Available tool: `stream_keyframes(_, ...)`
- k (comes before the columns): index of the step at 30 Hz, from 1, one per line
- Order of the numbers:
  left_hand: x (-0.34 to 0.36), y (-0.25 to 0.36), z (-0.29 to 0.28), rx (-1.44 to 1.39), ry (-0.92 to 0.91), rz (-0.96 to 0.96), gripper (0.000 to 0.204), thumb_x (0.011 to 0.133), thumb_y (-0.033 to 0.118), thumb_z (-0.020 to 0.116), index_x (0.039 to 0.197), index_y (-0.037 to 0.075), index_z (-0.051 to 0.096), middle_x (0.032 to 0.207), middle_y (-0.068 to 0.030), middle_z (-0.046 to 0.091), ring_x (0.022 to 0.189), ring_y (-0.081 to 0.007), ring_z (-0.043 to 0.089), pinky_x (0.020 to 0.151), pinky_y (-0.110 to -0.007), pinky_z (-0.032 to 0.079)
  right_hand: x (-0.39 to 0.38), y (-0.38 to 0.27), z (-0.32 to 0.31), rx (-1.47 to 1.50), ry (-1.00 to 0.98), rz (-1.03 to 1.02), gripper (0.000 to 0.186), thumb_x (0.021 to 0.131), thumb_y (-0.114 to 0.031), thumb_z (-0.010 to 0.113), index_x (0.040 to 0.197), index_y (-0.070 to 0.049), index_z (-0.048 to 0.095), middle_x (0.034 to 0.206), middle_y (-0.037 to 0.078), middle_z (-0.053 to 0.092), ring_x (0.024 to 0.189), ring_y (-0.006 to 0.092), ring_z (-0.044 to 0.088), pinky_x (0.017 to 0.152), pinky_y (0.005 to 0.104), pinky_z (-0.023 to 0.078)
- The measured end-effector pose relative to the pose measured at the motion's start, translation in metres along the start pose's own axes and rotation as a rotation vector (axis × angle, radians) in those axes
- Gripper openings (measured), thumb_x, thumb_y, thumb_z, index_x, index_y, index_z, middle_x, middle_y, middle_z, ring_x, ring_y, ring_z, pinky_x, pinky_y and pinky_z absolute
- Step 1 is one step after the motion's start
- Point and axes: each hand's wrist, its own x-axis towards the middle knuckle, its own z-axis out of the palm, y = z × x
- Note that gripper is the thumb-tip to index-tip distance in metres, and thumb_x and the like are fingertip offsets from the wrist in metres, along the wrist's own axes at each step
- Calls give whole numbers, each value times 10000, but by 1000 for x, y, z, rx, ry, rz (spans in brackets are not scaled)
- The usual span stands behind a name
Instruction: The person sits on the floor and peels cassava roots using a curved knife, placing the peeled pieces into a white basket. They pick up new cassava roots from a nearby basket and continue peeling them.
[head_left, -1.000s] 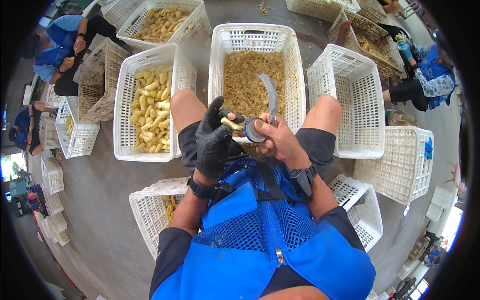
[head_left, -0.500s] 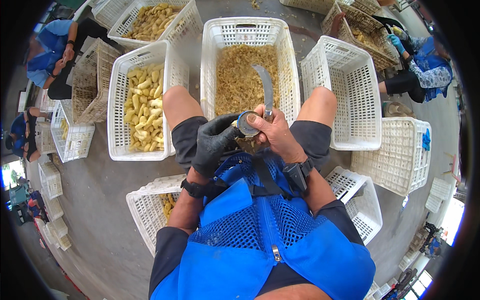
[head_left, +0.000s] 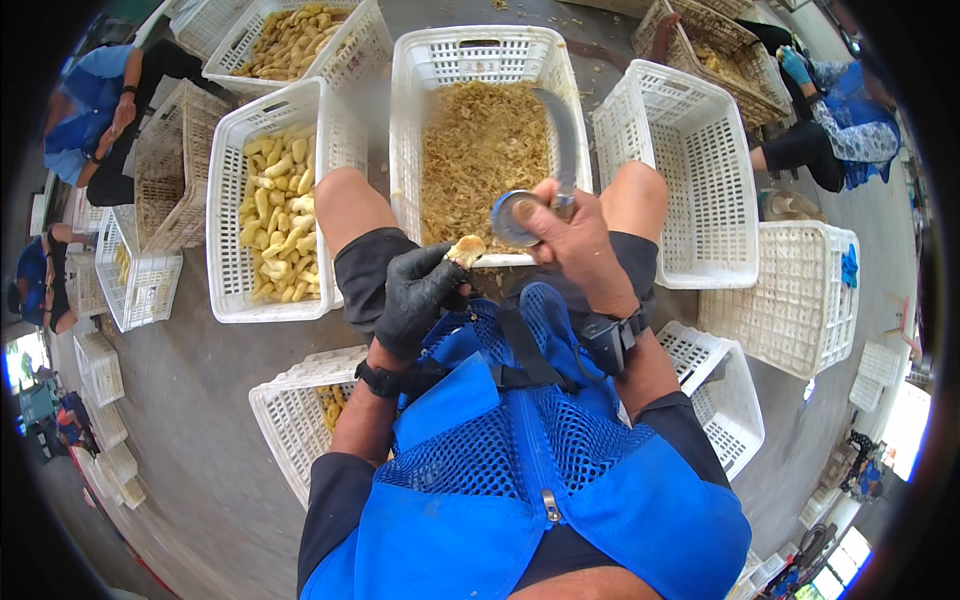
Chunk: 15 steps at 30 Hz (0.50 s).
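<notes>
My left hand [head_left: 415, 300], in a black glove, is closed on a pale yellow vegetable piece [head_left: 466, 250], whose end sticks out past the fingertips. In my bare right hand [head_left: 585, 245] is a curved knife [head_left: 568, 145], its hooked blade pointing up and away from me. The same hand grips a round metal disc [head_left: 512, 219] with a blue rim, thumb across its face. The two hands are apart, above my lap. Just beyond them stands a white crate [head_left: 397, 165] holding thin yellow-brown scraps [head_left: 480, 140].
Left of my knee, a white crate [head_left: 225, 180] holds pale yellow elongated pieces [head_left: 282, 225]. An open white crate [head_left: 700, 200] stands to the right. More crates surround me. Co-workers sit at the far left [head_left: 95, 115] and far right [head_left: 850, 125].
My hands have separated: the right one moved right and away with the knife and disc, the left a little down. The vegetable piece's end now shows clear of the disc.
</notes>
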Motion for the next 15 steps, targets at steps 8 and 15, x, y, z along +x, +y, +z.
stream_keyframes(8, -13, 4, -2, 124, 28, 57, 216, 929, 168, 619, 987, -29, 686, 684, 9, 593, 584, -49, 526, 516, -190, 404, 16, 11, -10, -444, 227, -185, 170, 875, -164, 707, 819, -27, 623, 661, 7, 610, 595, 57, 525, 498, 270, 421)
stream_keyframes(15, -10, -14, -7, 212, 38, 162, 198, 920, 114, 641, 1042, -32, 694, 674, -12, 615, 560, -59, 538, 501, -216, 420, -2, 0, 34, -429, -67, -171, 254, 846, -225, 726, 799, -9, 601, 644, 70, 579, 599, 130, 522, 556, 325, 431)
